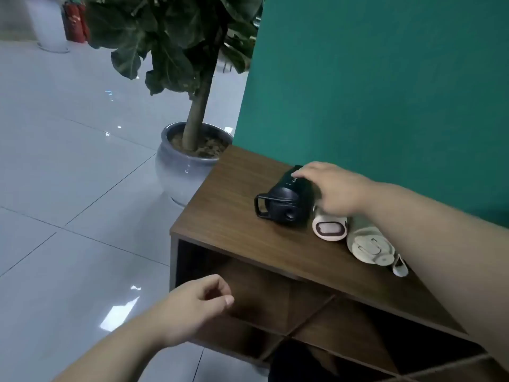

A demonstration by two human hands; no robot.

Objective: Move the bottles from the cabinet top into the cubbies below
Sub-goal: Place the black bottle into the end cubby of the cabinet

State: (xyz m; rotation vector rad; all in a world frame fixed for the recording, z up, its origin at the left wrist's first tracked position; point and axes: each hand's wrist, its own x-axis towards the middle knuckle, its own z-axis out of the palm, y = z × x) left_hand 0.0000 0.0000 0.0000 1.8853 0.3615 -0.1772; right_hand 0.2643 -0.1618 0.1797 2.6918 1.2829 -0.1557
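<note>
On the wooden cabinet top (234, 216), against the green wall (385, 92), we see a dark bottle (286, 199) lying on its side with its looped cap toward us, and our right hand (334, 188) rests flat on its far end with fingers spread, not clamped around it. Just right of it lie a white bottle with a pink cap (329, 228) and a cream bottle (369, 244), side by side. Nearer, our left hand (198, 304) hangs loosely curled and holding nothing before the upper left cubby (261, 288), with a potted plant (190, 150) on the floor far left.
</note>
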